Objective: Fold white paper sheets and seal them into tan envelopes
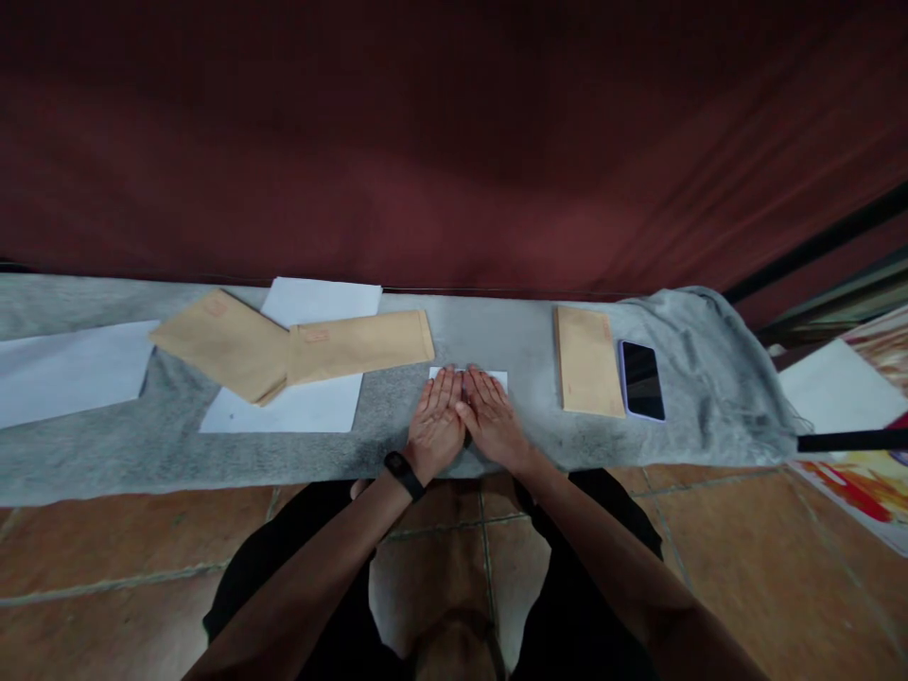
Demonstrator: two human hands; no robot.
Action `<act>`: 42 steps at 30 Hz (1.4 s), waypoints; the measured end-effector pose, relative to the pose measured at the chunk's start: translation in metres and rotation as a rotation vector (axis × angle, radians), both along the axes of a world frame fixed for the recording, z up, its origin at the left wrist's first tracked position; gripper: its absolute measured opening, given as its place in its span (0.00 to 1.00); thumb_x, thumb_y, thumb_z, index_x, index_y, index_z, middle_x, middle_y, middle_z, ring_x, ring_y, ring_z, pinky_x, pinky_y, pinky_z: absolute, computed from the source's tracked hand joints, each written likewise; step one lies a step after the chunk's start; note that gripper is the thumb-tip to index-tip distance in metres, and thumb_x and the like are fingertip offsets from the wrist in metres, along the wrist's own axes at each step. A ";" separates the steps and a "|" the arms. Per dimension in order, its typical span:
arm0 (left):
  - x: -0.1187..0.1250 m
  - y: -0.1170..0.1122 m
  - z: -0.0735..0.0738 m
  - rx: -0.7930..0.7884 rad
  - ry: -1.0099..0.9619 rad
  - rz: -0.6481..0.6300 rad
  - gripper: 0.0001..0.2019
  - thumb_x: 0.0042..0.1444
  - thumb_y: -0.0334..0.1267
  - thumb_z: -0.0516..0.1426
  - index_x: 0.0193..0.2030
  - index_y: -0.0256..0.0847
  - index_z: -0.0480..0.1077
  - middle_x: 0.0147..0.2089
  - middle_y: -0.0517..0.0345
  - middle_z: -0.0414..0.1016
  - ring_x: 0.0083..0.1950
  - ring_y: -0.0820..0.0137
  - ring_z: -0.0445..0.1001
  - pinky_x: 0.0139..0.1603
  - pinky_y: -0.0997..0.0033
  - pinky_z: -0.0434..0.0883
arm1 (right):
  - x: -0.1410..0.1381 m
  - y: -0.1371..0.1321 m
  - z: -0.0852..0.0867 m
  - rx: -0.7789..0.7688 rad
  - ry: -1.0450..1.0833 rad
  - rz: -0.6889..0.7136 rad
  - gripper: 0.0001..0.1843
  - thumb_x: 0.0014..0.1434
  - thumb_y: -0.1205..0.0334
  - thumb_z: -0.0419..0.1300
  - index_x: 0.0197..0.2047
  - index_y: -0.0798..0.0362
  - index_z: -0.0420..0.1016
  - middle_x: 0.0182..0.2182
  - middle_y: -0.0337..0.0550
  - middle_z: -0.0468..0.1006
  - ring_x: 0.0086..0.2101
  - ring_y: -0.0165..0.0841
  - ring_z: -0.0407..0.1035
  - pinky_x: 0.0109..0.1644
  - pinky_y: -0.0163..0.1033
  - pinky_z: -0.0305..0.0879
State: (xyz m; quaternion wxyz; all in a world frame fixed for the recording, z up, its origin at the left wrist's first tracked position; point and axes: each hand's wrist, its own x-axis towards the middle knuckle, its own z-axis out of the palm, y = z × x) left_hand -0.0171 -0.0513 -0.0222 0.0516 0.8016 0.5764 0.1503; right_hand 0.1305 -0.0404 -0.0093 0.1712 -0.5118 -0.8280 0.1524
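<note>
My left hand (437,423) and my right hand (491,417) lie flat side by side, palms down, fingers stretched away from me. Beneath them is a piece of white paper (500,380), of which only the far edge and corners show; the rest is hidden under the hands. My thumbs meet in the middle. To the left, a brown envelope (361,347) rests over white sheets of paper (323,299), its left end against several slanted brown envelopes (225,342). On the right lies a stack of brown envelopes (587,361).
A grey cloth (497,331) covers the narrow table. A phone with a purple edge (642,380) lies right of the envelope stack. More white paper (71,374) is at the far left. A dark red curtain (454,189) hangs behind; a black bar (851,441) juts out at the right.
</note>
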 end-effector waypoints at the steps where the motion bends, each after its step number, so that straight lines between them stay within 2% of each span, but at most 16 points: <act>1: -0.002 0.000 0.000 0.004 -0.004 0.015 0.31 0.68 0.32 0.42 0.77 0.29 0.48 0.78 0.38 0.52 0.80 0.58 0.45 0.77 0.47 0.53 | 0.003 0.000 -0.001 0.011 -0.019 -0.003 0.33 0.76 0.51 0.42 0.77 0.58 0.48 0.75 0.53 0.51 0.74 0.39 0.44 0.78 0.53 0.42; 8: -0.013 -0.001 0.005 0.004 -0.003 0.061 0.32 0.70 0.42 0.46 0.76 0.27 0.50 0.77 0.35 0.53 0.80 0.55 0.48 0.77 0.48 0.54 | 0.017 -0.001 -0.006 0.092 -0.117 -0.035 0.35 0.75 0.49 0.48 0.76 0.61 0.51 0.75 0.56 0.49 0.74 0.42 0.43 0.77 0.54 0.40; 13: -0.018 -0.005 0.010 0.018 0.021 0.101 0.34 0.70 0.49 0.48 0.74 0.24 0.54 0.76 0.32 0.55 0.78 0.52 0.52 0.76 0.47 0.55 | 0.030 0.001 -0.007 0.081 -0.138 -0.075 0.35 0.74 0.49 0.49 0.76 0.60 0.51 0.75 0.57 0.51 0.74 0.45 0.46 0.76 0.57 0.42; 19: -0.033 0.006 0.031 0.058 0.039 0.082 0.29 0.70 0.46 0.48 0.73 0.32 0.59 0.73 0.38 0.63 0.76 0.53 0.59 0.76 0.47 0.55 | 0.039 0.006 -0.003 0.047 -0.108 -0.113 0.32 0.73 0.54 0.49 0.74 0.60 0.56 0.74 0.56 0.56 0.72 0.45 0.52 0.76 0.58 0.43; 21: -0.046 0.017 0.038 0.092 0.048 0.125 0.29 0.69 0.42 0.47 0.74 0.33 0.57 0.74 0.39 0.61 0.77 0.54 0.56 0.76 0.46 0.53 | 0.038 0.011 0.001 0.043 -0.078 -0.128 0.29 0.72 0.57 0.50 0.72 0.60 0.61 0.72 0.55 0.60 0.71 0.44 0.54 0.76 0.56 0.46; 23: -0.060 0.029 0.041 0.099 0.076 0.194 0.30 0.67 0.37 0.47 0.74 0.30 0.56 0.76 0.36 0.56 0.79 0.51 0.49 0.76 0.41 0.52 | 0.035 0.017 0.005 0.045 -0.047 -0.144 0.26 0.71 0.61 0.50 0.69 0.60 0.66 0.70 0.55 0.65 0.69 0.43 0.57 0.75 0.54 0.49; 25: -0.073 0.041 0.040 0.068 0.112 0.254 0.31 0.65 0.34 0.48 0.74 0.28 0.56 0.77 0.32 0.54 0.79 0.48 0.48 0.74 0.37 0.54 | 0.030 0.023 0.009 0.046 -0.023 -0.150 0.24 0.70 0.64 0.51 0.66 0.58 0.70 0.68 0.54 0.68 0.68 0.42 0.60 0.74 0.54 0.52; 28: -0.085 0.055 0.041 -0.008 0.171 0.297 0.28 0.64 0.32 0.49 0.71 0.29 0.60 0.74 0.29 0.59 0.75 0.48 0.58 0.69 0.41 0.64 | 0.024 0.031 0.015 0.023 -0.006 -0.136 0.22 0.68 0.66 0.53 0.63 0.56 0.73 0.66 0.53 0.71 0.66 0.40 0.63 0.72 0.52 0.56; 31: -0.088 0.065 0.049 -0.064 0.264 0.241 0.22 0.63 0.29 0.49 0.62 0.29 0.69 0.66 0.29 0.70 0.66 0.50 0.70 0.60 0.48 0.72 | 0.020 0.034 0.019 -0.013 0.003 -0.128 0.20 0.68 0.67 0.55 0.61 0.55 0.75 0.64 0.51 0.74 0.63 0.39 0.67 0.71 0.49 0.59; 33: -0.087 0.066 0.058 -0.086 0.330 0.204 0.17 0.64 0.28 0.49 0.56 0.30 0.72 0.58 0.33 0.76 0.59 0.52 0.75 0.54 0.52 0.75 | 0.017 0.036 0.022 -0.032 0.029 -0.132 0.20 0.68 0.67 0.55 0.61 0.53 0.75 0.63 0.49 0.75 0.62 0.38 0.68 0.69 0.48 0.61; 36: -0.084 0.058 0.071 -0.063 0.376 0.209 0.16 0.66 0.28 0.47 0.53 0.33 0.72 0.50 0.43 0.79 0.52 0.55 0.77 0.51 0.57 0.75 | 0.014 0.038 0.025 -0.058 0.135 -0.145 0.21 0.69 0.67 0.54 0.62 0.49 0.74 0.63 0.46 0.75 0.62 0.37 0.69 0.68 0.46 0.64; 38: -0.079 0.045 0.075 0.003 0.347 0.211 0.16 0.68 0.31 0.46 0.55 0.35 0.72 0.49 0.46 0.80 0.52 0.55 0.77 0.50 0.57 0.75 | 0.011 0.042 0.026 -0.103 0.271 -0.179 0.21 0.70 0.65 0.53 0.62 0.47 0.74 0.61 0.45 0.77 0.60 0.36 0.71 0.66 0.45 0.66; 42: -0.057 0.015 0.068 0.105 0.241 0.064 0.18 0.67 0.32 0.48 0.57 0.38 0.73 0.53 0.42 0.79 0.54 0.56 0.77 0.51 0.56 0.76 | 0.004 0.051 0.023 -0.361 0.700 -0.313 0.18 0.70 0.59 0.52 0.58 0.46 0.77 0.52 0.41 0.82 0.47 0.33 0.78 0.56 0.41 0.74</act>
